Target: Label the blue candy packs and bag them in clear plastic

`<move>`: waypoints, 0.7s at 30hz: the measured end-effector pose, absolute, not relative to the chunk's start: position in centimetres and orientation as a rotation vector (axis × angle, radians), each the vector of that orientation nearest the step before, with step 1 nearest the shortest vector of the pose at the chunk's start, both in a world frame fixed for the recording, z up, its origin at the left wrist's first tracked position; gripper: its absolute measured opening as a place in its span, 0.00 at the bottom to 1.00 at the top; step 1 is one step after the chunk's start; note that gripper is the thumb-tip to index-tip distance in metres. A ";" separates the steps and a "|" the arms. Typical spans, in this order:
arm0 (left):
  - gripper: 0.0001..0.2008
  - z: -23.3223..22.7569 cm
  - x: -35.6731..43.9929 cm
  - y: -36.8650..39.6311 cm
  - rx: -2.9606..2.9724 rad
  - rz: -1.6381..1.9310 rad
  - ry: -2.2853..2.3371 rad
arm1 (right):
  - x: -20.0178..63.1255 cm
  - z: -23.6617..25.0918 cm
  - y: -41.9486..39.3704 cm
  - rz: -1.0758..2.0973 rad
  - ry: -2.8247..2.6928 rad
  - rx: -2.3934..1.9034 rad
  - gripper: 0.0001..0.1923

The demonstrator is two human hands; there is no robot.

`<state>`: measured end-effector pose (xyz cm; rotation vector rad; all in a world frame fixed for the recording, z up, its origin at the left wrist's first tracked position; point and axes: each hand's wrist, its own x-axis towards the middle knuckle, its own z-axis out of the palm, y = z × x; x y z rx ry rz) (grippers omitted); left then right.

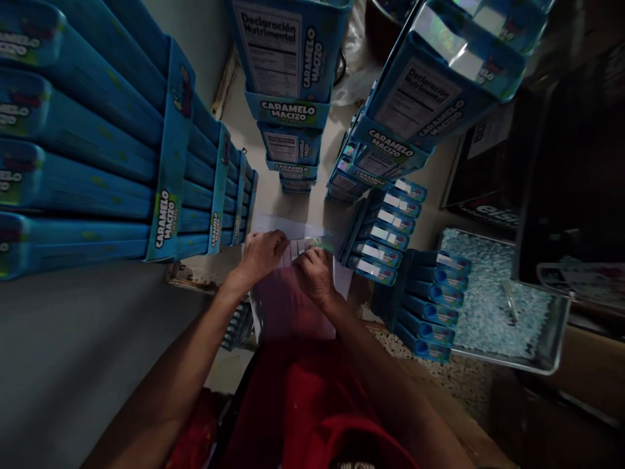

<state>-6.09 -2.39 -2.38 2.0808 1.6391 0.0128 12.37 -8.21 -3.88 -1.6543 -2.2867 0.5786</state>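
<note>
My left hand (261,255) and my right hand (316,275) meet over a white sheet (293,306) in front of me. Together they pinch a row of small candy tubes (301,246) with pale labels; the fingers hide most of it. The tubes lie between the two hands, just left of a blue display box of like tubes (385,228). A red garment (303,404) covers my lap below the sheet.
Tall stacks of blue "Caramelo Macizo" boxes stand at the left (122,163), at the back (290,71) and at the back right (430,98). A clear tray of small pale blue candies (493,299) lies at the right, beside another box of tubes (430,306).
</note>
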 end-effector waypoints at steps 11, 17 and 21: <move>0.17 -3.3 -5.6 -2.7 2.007 0.256 1.796 | 14.1 5.1 -12.5 1.303 -1.049 -1.896 0.12; 0.20 3.4 -2.4 -10.8 1.085 0.630 1.705 | 19.3 12.2 -14.5 1.641 -0.431 -1.716 0.17; 0.30 6.8 1.9 -14.5 0.466 0.567 1.248 | 22.0 14.1 -15.9 1.749 -0.330 -1.649 0.17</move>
